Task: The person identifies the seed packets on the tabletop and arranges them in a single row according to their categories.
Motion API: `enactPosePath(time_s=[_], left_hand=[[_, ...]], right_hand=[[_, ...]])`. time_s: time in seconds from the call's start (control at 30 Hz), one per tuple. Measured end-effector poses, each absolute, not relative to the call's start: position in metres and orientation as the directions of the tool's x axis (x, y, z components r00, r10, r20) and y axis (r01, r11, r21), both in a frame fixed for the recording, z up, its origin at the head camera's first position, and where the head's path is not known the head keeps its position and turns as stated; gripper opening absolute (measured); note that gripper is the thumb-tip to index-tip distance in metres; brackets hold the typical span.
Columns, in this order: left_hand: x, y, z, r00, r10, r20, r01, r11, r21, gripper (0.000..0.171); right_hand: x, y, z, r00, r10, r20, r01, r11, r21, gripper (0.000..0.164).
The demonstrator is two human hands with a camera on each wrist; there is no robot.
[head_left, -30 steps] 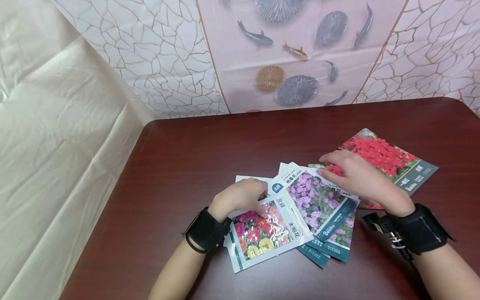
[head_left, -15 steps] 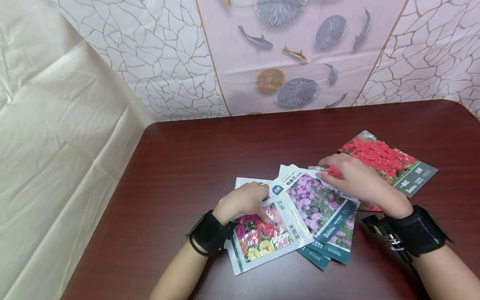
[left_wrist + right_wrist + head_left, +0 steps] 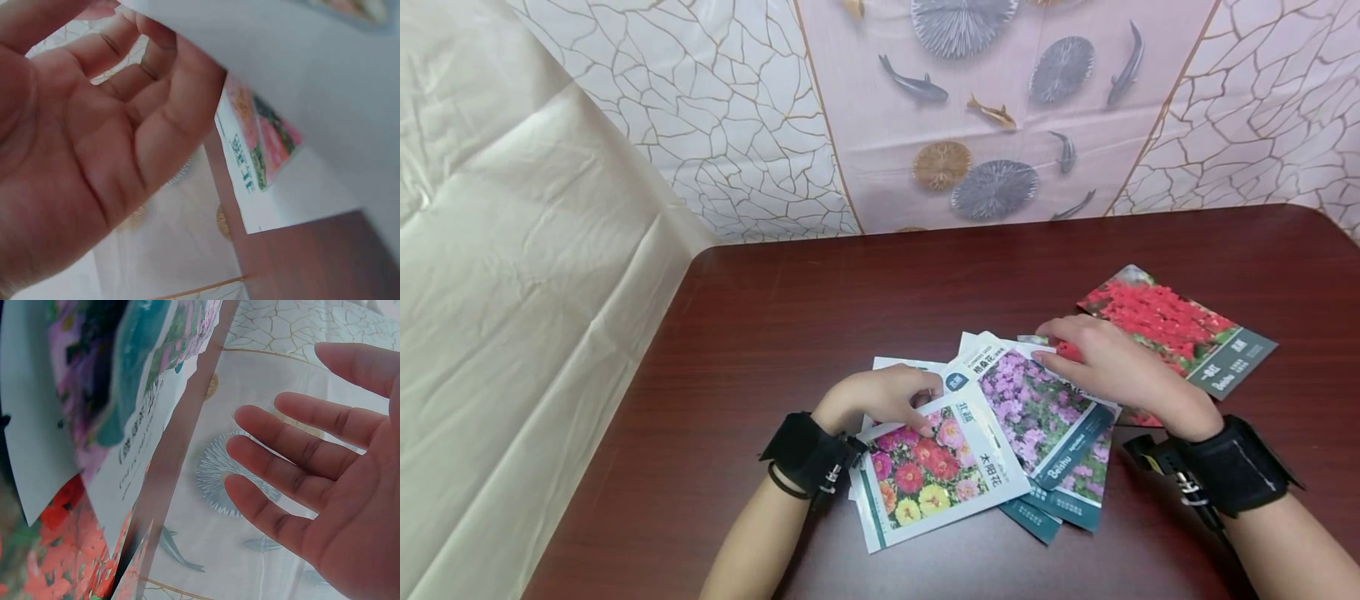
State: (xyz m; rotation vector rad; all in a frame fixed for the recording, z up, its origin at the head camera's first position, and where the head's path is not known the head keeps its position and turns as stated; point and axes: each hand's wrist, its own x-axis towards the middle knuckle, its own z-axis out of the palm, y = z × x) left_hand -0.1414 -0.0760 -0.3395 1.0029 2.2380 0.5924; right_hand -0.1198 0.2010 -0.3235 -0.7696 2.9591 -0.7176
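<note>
In the head view, my left hand (image 3: 883, 396) pinches the upper edge of a flower seed packet (image 3: 932, 483) printed with pink, red and yellow blooms, thumb on its front. Another packet shows below that hand in the left wrist view, its pink print (image 3: 259, 134) partly covered. Purple-flower seed packets (image 3: 1030, 408) lie fanned and overlapping to the right. My right hand (image 3: 1112, 358) hovers at their upper right corner, also over the red-flower packets. The right wrist view shows its fingers (image 3: 287, 447) spread and relaxed, with nothing held.
Two red-flower seed packets (image 3: 1157, 312) lie at the right, one largely under my right hand. Everything rests on a dark red-brown table (image 3: 760, 333). A patterned cloth (image 3: 1000, 108) hangs behind the far edge, and a cream cloth (image 3: 550, 292) along the left.
The pinched packet has tilted a little, and the glare on its front is gone. My left wrist has turned slightly. The right hand stays nearly in place; the whole view shifts slightly downward.
</note>
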Motion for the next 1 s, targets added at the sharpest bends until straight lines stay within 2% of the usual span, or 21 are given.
enactPosePath(time_s=[0.17,0.37,0.5,0.73,1.0], left_hand=[[-0.146,-0.081,-0.34,-0.473,0.805,-0.358,0.456,0.571,0.683,0.015],[-0.152,-0.089,-0.338,-0.385,0.867,-0.317,0.338,0.452,0.826,0.014],[-0.156,-0.094,-0.335,-0.362,0.888,-0.285,0.283,0.396,0.874,0.017],[-0.159,-0.098,-0.331,-0.4,0.889,-0.224,0.236,0.335,0.912,0.015],[-0.159,-0.102,-0.328,-0.507,0.842,-0.186,0.151,0.299,0.942,0.016]], right_hand=[[-0.121,0.201,-0.325,-0.881,-0.459,0.115,-0.459,0.772,-0.44,0.032],[-0.123,0.202,-0.324,-0.875,-0.471,0.111,-0.46,0.741,-0.489,0.032],[-0.124,0.203,-0.325,-0.876,-0.469,0.112,-0.458,0.737,-0.498,0.032],[-0.123,0.204,-0.324,-0.874,-0.47,0.128,-0.459,0.706,-0.54,0.028],[-0.121,0.205,-0.323,-0.871,-0.466,0.156,-0.457,0.65,-0.608,0.023]])
